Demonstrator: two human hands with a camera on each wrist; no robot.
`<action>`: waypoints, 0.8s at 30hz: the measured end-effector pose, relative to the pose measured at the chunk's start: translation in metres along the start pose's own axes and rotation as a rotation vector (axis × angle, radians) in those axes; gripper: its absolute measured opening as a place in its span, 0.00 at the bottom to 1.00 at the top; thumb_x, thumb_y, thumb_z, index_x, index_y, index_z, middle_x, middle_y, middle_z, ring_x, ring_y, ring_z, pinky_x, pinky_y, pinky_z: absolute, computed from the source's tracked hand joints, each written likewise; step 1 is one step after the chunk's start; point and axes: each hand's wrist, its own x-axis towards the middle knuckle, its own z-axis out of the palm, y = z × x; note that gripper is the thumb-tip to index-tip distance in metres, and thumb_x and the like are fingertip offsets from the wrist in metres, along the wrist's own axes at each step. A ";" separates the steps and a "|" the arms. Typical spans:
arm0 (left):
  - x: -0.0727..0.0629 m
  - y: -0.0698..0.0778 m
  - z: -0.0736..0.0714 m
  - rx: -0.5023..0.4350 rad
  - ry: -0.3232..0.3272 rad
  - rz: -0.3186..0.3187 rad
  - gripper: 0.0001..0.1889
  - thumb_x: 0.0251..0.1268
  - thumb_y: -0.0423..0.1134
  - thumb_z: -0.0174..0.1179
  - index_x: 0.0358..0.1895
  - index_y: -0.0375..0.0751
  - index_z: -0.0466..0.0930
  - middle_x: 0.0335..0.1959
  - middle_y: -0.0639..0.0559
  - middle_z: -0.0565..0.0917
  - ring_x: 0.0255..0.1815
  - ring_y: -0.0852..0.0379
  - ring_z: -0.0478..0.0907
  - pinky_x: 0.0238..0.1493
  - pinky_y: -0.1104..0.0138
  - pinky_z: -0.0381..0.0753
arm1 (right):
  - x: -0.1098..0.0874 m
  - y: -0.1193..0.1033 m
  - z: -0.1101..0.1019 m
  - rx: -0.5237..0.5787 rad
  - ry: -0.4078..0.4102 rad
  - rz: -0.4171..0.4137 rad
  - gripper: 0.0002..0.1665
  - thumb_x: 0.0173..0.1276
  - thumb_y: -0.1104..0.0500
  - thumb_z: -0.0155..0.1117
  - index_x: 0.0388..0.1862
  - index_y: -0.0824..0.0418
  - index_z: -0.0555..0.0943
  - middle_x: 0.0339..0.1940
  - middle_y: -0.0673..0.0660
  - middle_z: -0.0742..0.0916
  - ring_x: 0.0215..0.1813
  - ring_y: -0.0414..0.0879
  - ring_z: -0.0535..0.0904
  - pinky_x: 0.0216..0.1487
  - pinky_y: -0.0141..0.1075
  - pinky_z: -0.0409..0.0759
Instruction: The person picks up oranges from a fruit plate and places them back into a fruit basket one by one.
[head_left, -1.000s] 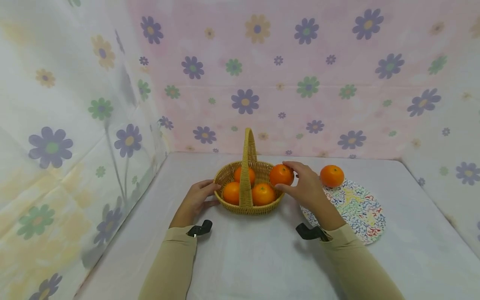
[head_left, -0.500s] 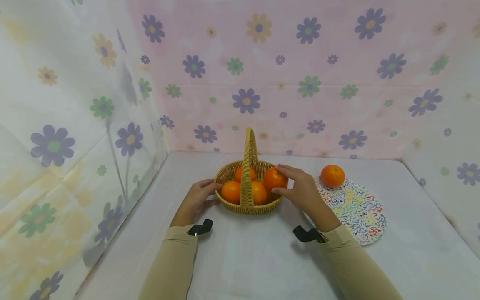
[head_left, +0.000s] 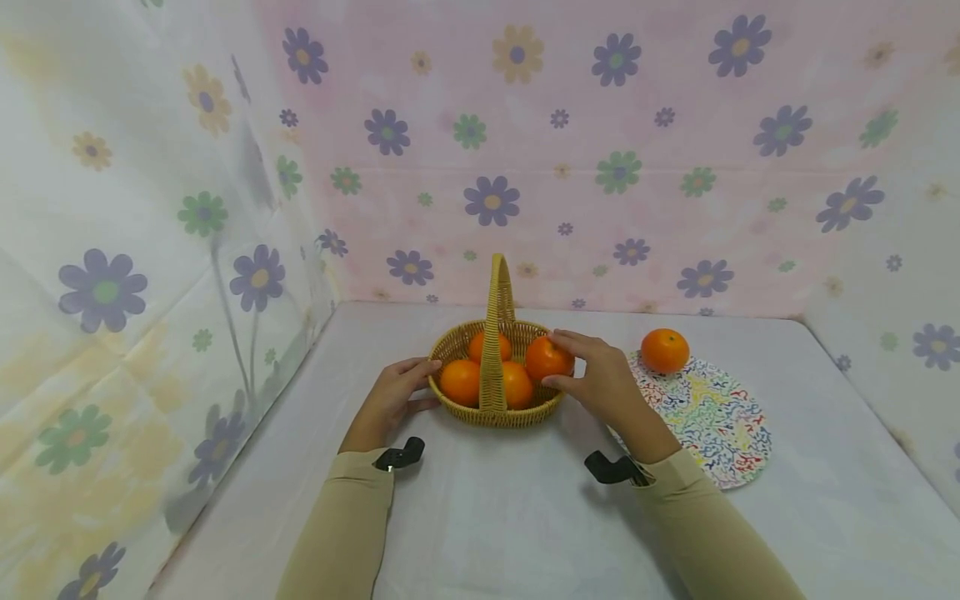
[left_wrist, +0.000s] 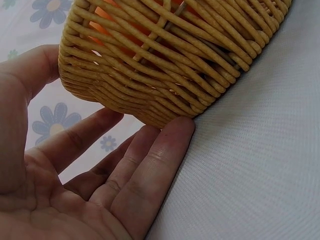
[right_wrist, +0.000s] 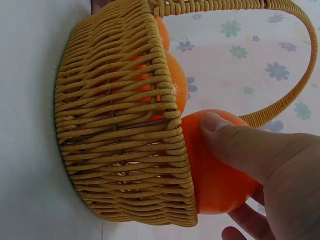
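Observation:
A yellow wicker basket [head_left: 525,417] with a tall arched handle stands on the table, and several oranges lie in it, including one at front left [head_left: 460,382]. My left hand [head_left: 390,404] holds the basket's left end, thumb at the rim and fingertips against the lower wall [left_wrist: 150,95]. At the right end, my right hand [head_left: 611,383] grips an orange [head_left: 547,357] between thumb and fingers. That orange sits at the rim, partly inside the basket; in the right wrist view my thumb presses its side [right_wrist: 215,170]. The handle hides parts of the oranges behind it.
To the right lies a round plate-like mat [head_left: 720,417] with a multicoloured speckled pattern. Another orange [head_left: 664,351] rests at its far edge. A white cloth covers the table [head_left: 495,517], and flowered cloth hangs behind and at both sides.
My right hand has moved left and slightly down, bringing its orange from above the basket's right rim into that end. The front oranges have shifted slightly left. My left hand stays on the basket.

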 end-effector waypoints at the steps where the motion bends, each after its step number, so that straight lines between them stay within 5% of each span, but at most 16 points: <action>1: 0.000 0.000 0.000 -0.005 -0.001 0.002 0.30 0.68 0.55 0.67 0.67 0.42 0.79 0.67 0.46 0.78 0.65 0.45 0.79 0.54 0.54 0.90 | 0.000 -0.001 0.000 0.001 -0.003 -0.002 0.42 0.59 0.47 0.81 0.72 0.51 0.78 0.72 0.52 0.81 0.72 0.58 0.77 0.71 0.56 0.78; 24: -0.002 0.002 0.000 -0.054 -0.007 -0.004 0.31 0.67 0.59 0.67 0.65 0.42 0.80 0.67 0.45 0.78 0.65 0.47 0.79 0.54 0.55 0.90 | 0.000 -0.003 0.001 0.002 -0.035 -0.034 0.39 0.59 0.48 0.81 0.70 0.54 0.80 0.70 0.54 0.83 0.71 0.58 0.78 0.70 0.56 0.79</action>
